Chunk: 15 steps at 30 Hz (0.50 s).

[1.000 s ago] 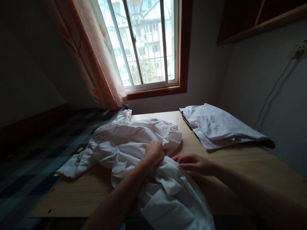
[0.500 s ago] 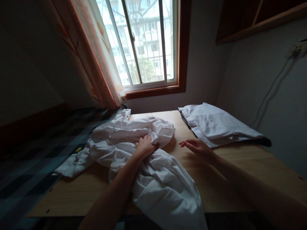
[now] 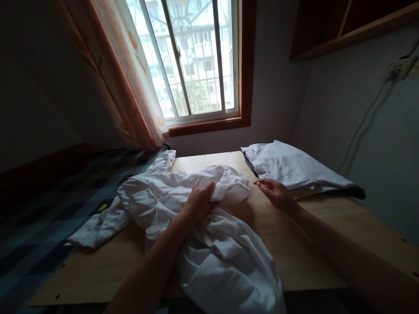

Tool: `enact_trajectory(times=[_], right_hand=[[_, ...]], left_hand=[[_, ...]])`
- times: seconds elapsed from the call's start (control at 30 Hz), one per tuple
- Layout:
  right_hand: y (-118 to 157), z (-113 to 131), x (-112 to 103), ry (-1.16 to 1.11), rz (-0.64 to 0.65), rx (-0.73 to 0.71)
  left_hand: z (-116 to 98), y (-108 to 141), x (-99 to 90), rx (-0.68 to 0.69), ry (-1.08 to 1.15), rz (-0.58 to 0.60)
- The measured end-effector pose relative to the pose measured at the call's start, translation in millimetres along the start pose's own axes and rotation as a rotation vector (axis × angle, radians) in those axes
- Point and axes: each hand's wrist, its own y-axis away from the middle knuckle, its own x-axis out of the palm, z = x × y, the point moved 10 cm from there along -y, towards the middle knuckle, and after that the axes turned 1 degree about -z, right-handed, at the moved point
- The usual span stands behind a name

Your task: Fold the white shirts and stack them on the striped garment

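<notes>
- I stand in the room and I see a person at work over a wooden board (image 3: 98, 266).
- The white garment (image 3: 229, 261) lies crumpled over the middle of the board; one sleeve reaches past its left edge, and the lower part hangs over its near edge.
- The left hand (image 3: 200, 201) is on the garment, above the centre of the board, with the cloth gripped between its thumb and fingers.
- The right hand (image 3: 275, 192) is above the right half of the board. Its fingers are loosely bent and it holds nothing that I can see.
- The folded clothes (image 3: 288, 168), white on top and dark below, lie at the far right part of the board, just beside the right hand.
- A checked cloth (image 3: 29, 248) spreads to the left of the board.
- Beyond the far edge of the board there is a window (image 3: 201, 87).
</notes>
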Motion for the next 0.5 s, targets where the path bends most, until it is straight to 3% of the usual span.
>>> enact_trajectory(times=[0.1,0.23,0.4,0.5], right_hand=[[-4,-5,-17,0.071,-0.098,-0.037],[-9,-4,-34,0.153,-0.159,-0.136],[-12,4,-30,0.218,-0.025,-0.263],[-4,16,-13,0.233,0.109,-0.332]], left_hand=[[-21,8,-7.3,0.131,0.264,-0.013],[-28,22,-9.7,0.062,0.66,0.074],[-32,30,-13.8,0.061,1.066,0.183],[-17,30,-9.2,-0.042,0.975,0.125]])
